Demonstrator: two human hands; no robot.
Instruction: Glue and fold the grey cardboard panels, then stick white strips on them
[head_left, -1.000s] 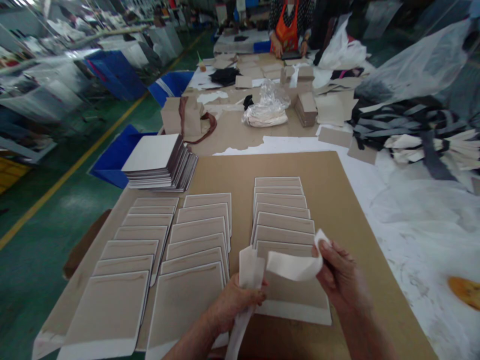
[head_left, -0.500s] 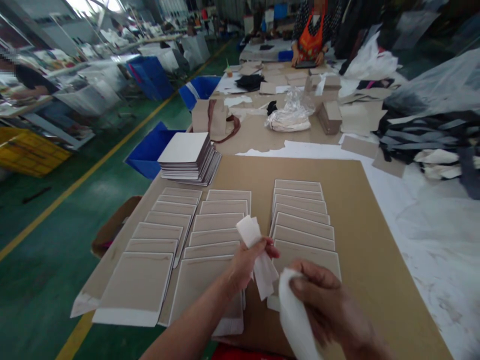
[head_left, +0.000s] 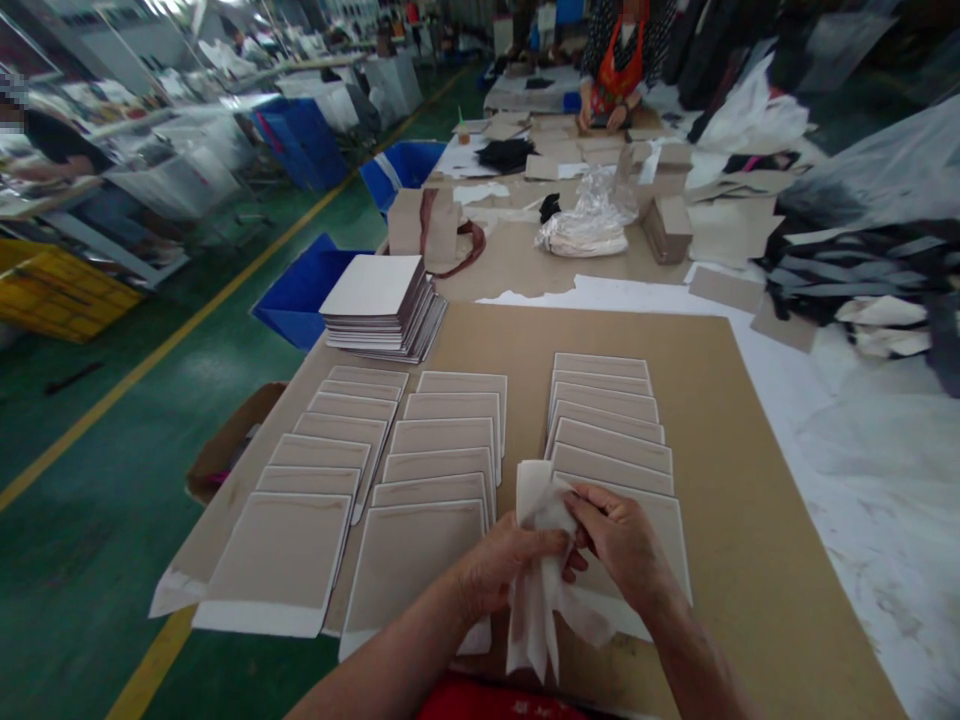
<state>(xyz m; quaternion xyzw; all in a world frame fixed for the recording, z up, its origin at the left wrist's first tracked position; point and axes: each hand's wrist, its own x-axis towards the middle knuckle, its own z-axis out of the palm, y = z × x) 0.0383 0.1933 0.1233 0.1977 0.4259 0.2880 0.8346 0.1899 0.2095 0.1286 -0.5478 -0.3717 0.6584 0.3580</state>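
Observation:
Thin white strips (head_left: 534, 625), paper or soft cloth I cannot tell which, hang in a small bundle from my left hand (head_left: 517, 562). Its fingers and thumb are closed round them. My right hand (head_left: 619, 535) pinches the upper part of one strip close beside the left fingertips, so the two hands nearly touch. Under the hands lies the right-hand row of overlapping beige panels (head_left: 611, 432) with pale edges. A middle row of panels (head_left: 420, 545) spreads left of my left forearm, and a left row of panels (head_left: 281, 545) lies beyond that.
A stack of boards (head_left: 375, 290) stands at the far left corner of the brown tabletop (head_left: 750, 500). Blue bins (head_left: 304, 290) sit beside the table. Behind are a plastic-wrapped bundle (head_left: 589, 230) and dark straps (head_left: 870, 265). A person in a red apron (head_left: 619, 70) works at the far end.
My right hand has come up and left with its white strip, meeting the bundle in my left hand. My left hand has shifted slightly right and down.

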